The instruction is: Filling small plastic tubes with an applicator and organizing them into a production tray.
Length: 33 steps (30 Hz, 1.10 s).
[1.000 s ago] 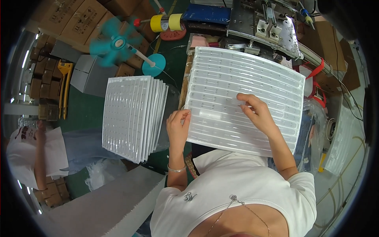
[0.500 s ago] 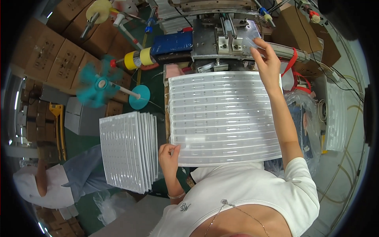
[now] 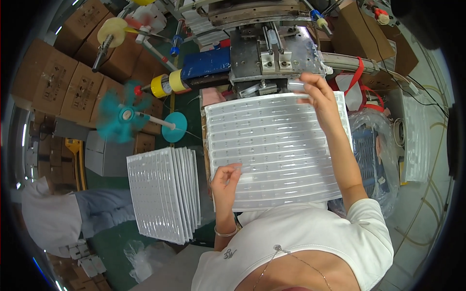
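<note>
Writing first: we spot dark print on the brown cartons [image 3: 53, 75] far left beyond the left hand, and a small dark monogram [image 3: 228, 253] on the white shirt [image 3: 306, 235], nearer the body than both hands.

Now the hands! The right hand [image 3: 321, 99] is up at the far edge, fingers half spread, with what looks like a small clear piece [image 3: 295, 86] at its fingertips. The left hand [image 3: 224, 186] is low at the near left, fingers curled, thumb and index drawn together; whether it pinches anything, we can't tell.

And the white panel [image 3: 276, 140]! It spreads beneath and between the hands, glossy, with raised strips running across and rows of small marks. Left of the left hand, we see a stack of similar panels [image 3: 155, 194] standing on edge; beyond the right hand, a metal plate with fittings [image 3: 250, 58].
</note>
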### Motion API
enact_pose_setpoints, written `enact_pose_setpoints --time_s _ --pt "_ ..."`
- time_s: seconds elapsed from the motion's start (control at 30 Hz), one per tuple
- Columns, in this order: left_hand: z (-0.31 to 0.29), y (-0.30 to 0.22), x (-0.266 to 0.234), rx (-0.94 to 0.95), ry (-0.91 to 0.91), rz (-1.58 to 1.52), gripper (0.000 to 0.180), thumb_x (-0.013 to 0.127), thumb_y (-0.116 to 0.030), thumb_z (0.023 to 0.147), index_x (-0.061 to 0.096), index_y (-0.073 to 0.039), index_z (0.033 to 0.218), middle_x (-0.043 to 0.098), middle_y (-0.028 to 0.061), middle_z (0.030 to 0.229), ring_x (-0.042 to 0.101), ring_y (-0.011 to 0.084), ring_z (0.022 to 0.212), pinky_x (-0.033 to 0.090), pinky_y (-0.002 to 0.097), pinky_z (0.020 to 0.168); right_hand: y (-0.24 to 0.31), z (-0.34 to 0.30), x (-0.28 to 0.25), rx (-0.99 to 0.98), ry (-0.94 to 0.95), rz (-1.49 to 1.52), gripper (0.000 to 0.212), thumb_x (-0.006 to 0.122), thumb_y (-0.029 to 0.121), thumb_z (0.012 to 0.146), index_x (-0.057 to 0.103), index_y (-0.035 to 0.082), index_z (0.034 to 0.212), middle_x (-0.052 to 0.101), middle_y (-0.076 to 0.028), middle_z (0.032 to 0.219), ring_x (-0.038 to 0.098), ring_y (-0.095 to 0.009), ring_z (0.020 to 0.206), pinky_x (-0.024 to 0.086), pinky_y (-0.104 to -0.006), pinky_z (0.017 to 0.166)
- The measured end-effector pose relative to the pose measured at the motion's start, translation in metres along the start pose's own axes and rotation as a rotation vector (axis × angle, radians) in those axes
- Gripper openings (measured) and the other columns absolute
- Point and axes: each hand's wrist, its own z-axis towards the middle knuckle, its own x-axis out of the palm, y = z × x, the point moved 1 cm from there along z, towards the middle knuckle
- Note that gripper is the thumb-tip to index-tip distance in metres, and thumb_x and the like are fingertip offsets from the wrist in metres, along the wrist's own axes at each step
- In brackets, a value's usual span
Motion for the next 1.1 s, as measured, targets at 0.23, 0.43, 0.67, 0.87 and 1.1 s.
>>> enact_pose_setpoints --time_s 0.23,0.43,0.67,0.87,1.1 --pt "0.013 -0.014 0.013 0.011 -0.023 -0.197 0.029 0.059 -0.002 0.087 0.047 -0.002 0.113 0.063 0.0202 0.105 0.061 0.0196 0.098 0.053 0.0287 0.078 -0.042 -0.059 0.022 0.559 0.273 0.432 0.019 0.046 0.011 0.089 0.053 0.002 0.104 0.056 -0.004 0.083 0.057 -0.013 0.064 0.046 -0.0249 0.051" --pt "0.014 -0.018 0.015 0.001 -0.007 -0.16 0.038 0.061 -0.003 0.086 0.044 -0.001 0.12 0.063 0.0203 0.105 0.061 0.0205 0.099 0.053 0.0297 0.081 -0.043 -0.096 0.051 0.528 0.539 -0.02 0.029 0.054 0.019 0.09 0.052 0.002 0.114 0.053 -0.001 0.078 0.049 -0.009 0.062 0.042 -0.0227 0.055" --pt "0.01 -0.023 0.01 -0.007 0.005 -0.179 0.037 0.061 -0.001 0.086 0.045 -0.001 0.12 0.063 0.0194 0.107 0.06 0.0159 0.095 0.05 0.0269 0.081 -0.034 -0.107 0.071 0.414 0.623 -0.156 0.046 0.062 0.025 0.088 0.048 0.007 0.128 0.06 -0.004 0.092 0.048 -0.007 0.064 0.044 -0.0229 0.058" --pt "0.009 -0.024 0.012 -0.075 0.083 -0.1 0.038 0.059 -0.003 0.088 0.045 -0.001 0.123 0.062 0.0179 0.109 0.059 0.0144 0.095 0.047 0.025 0.083 -0.034 -0.107 0.077 0.214 0.626 -0.24 0.036 0.064 0.02 0.087 0.057 0.006 0.12 0.061 -0.002 0.111 0.05 -0.007 0.08 0.043 -0.0214 0.066" --pt "0.034 -0.019 0.015 0.025 0.173 0.061 0.038 0.059 -0.009 0.089 0.047 -0.001 0.124 0.062 0.0146 0.11 0.059 0.0139 0.091 0.047 0.0266 0.081 -0.035 -0.084 0.049 0.241 0.443 -0.262 0.035 0.062 0.017 0.088 0.058 0.006 0.121 0.06 -0.005 0.119 0.053 -0.007 0.076 0.044 -0.0206 0.063"
